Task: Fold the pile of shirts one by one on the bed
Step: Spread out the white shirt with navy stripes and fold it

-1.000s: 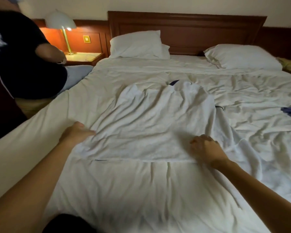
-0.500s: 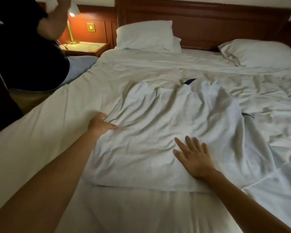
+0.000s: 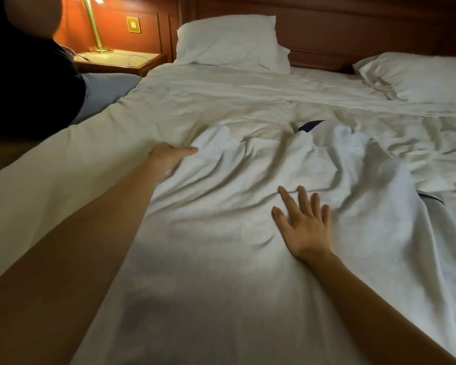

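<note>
Shirt (image 3: 234, 206) on bed (image 3: 63, 167): right hand (image 3: 304, 227) flat, left hand (image 3: 166, 160) gripping edge

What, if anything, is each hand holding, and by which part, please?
The left hand grips the white shirt by its left side edge, below the sleeve, thumb on top. The right hand holds nothing; it presses flat on the shirt.

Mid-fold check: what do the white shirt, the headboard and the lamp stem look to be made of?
The white shirt: thin, soft cloth, probably cotton, matte; it wrinkles in fine creases.
The headboard: reddish-brown wood or veneer, semi-gloss, with moulded panel edges.
The lamp stem: metal, brass-coloured and polished; it shines under the light.
</note>
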A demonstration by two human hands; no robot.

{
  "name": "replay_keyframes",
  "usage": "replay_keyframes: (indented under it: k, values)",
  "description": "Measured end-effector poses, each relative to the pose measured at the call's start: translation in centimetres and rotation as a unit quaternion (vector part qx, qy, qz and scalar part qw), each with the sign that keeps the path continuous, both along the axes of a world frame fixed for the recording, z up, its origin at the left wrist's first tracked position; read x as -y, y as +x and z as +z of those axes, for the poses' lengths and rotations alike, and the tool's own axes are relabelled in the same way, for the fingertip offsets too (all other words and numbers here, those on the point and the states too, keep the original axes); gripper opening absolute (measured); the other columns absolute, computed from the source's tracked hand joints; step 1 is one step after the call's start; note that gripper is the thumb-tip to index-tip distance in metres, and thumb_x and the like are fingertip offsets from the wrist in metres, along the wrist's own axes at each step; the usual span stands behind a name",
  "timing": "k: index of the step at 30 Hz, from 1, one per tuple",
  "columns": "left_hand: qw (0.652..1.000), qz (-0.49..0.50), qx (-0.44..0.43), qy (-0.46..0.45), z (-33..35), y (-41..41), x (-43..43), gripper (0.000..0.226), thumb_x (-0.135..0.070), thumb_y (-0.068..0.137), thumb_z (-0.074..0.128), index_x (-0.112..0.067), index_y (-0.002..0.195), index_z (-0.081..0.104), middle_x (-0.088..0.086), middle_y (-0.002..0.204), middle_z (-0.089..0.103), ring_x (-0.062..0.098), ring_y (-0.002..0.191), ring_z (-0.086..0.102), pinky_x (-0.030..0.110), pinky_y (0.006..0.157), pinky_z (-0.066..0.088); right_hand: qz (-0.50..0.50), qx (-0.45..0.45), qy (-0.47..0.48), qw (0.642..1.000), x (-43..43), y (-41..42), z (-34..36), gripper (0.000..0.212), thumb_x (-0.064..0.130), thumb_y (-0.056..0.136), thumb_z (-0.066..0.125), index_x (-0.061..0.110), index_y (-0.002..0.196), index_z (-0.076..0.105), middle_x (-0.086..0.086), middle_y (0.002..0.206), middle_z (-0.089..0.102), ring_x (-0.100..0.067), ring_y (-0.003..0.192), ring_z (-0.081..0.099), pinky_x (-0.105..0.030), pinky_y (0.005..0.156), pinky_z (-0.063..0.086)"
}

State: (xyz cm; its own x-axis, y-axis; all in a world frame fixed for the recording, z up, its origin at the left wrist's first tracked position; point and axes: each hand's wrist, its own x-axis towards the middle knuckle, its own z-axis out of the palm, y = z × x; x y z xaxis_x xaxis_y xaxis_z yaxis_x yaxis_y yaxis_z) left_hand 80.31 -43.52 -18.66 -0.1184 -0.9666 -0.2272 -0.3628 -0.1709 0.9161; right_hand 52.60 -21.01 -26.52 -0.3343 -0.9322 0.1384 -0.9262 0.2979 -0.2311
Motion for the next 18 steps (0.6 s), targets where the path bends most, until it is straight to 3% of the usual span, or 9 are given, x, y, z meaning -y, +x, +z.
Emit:
replay_keyframes:
  k: [2, 5, 8, 12, 15, 17, 18]
  values:
    - [0.998, -0.035, -0.011, 0.057, 0.5, -1.9, 2.2, 0.086, -0.058, 0.059, 0.089, -0.009, 0.124, 0.062, 0.004, 0.126, 0.065, 0.020, 0.110, 0.062, 0.034, 0.097, 0.048, -0.011, -0.009, 0.008, 1.000, 1.8, -1.4, -0.1, 0.068, 0.080, 0.084, -0.002, 0.059, 0.148, -0.010, 0.003, 0.167, -0.005, -0.030, 0.152, -0.010, -0.052, 0.121, -0.007]
    - [0.993, -0.052, 0.080, 0.073, 0.2, -3.3, 4.6, 0.087, -0.050, 0.066, 0.089, -0.005, 0.133, 0.056, 0.009, 0.125, 0.060, 0.030, 0.116, 0.059, 0.042, 0.104, 0.046, -0.018, -0.021, 0.016, 0.999, 3.5, -2.7, -0.4, 0.069, 0.082, 0.083, -0.004, 0.059, 0.147, -0.011, 0.003, 0.166, -0.005, -0.029, 0.152, -0.012, -0.053, 0.121, -0.007]
    - [0.996, 0.018, 0.076, -0.041, -1.1, -2.4, 5.7, 0.071, -0.026, 0.073, 0.088, -0.010, 0.135, 0.056, 0.006, 0.118, 0.062, 0.026, 0.102, 0.062, 0.030, 0.087, 0.048, -0.018, -0.033, 0.011, 0.999, 3.6, -2.8, -0.7, 0.070, 0.083, 0.081, -0.008, 0.059, 0.147, -0.013, 0.004, 0.166, -0.006, -0.029, 0.152, -0.013, -0.053, 0.120, -0.008]
    - [0.940, 0.204, 0.174, -0.212, -2.5, -0.3, 5.0, 0.047, -0.016, 0.081, 0.077, -0.020, 0.123, 0.056, 0.014, 0.128, 0.058, 0.037, 0.110, 0.060, 0.038, 0.084, 0.048, -0.022, -0.036, 0.017, 0.999, 3.4, -2.6, -0.4, 0.073, 0.083, 0.077, -0.014, 0.058, 0.146, -0.016, 0.004, 0.166, -0.010, -0.029, 0.151, -0.015, -0.054, 0.121, -0.009]
    - [0.954, 0.160, 0.194, -0.162, -2.2, -1.0, 4.9, 0.065, -0.042, 0.084, 0.075, -0.020, 0.137, 0.045, 0.013, 0.141, 0.046, 0.039, 0.119, 0.054, 0.038, 0.084, 0.042, -0.022, -0.033, 0.018, 0.999, 3.3, -2.4, -0.3, 0.074, 0.083, 0.077, -0.015, 0.057, 0.147, -0.017, 0.003, 0.166, -0.011, -0.029, 0.151, -0.016, -0.054, 0.121, -0.009]
    - [0.984, 0.085, 0.131, -0.082, -0.9, -1.8, 5.6, 0.074, -0.049, 0.080, 0.078, -0.012, 0.138, 0.049, 0.012, 0.145, 0.049, 0.031, 0.123, 0.054, 0.036, 0.094, 0.043, -0.023, -0.034, 0.015, 0.999, 3.3, -2.3, -0.3, 0.074, 0.082, 0.077, -0.015, 0.057, 0.147, -0.018, 0.003, 0.166, -0.012, -0.029, 0.151, -0.016, -0.054, 0.121, -0.009]
    - [0.995, 0.049, 0.082, -0.042, -0.2, -2.0, 6.0, 0.062, -0.045, 0.081, 0.079, -0.009, 0.127, 0.056, 0.013, 0.144, 0.051, 0.026, 0.120, 0.054, 0.034, 0.096, 0.043, -0.024, -0.032, 0.012, 0.999, 3.2, -2.3, -0.3, 0.074, 0.082, 0.077, -0.015, 0.057, 0.147, -0.018, 0.003, 0.166, -0.012, -0.029, 0.151, -0.017, -0.053, 0.121, -0.010]
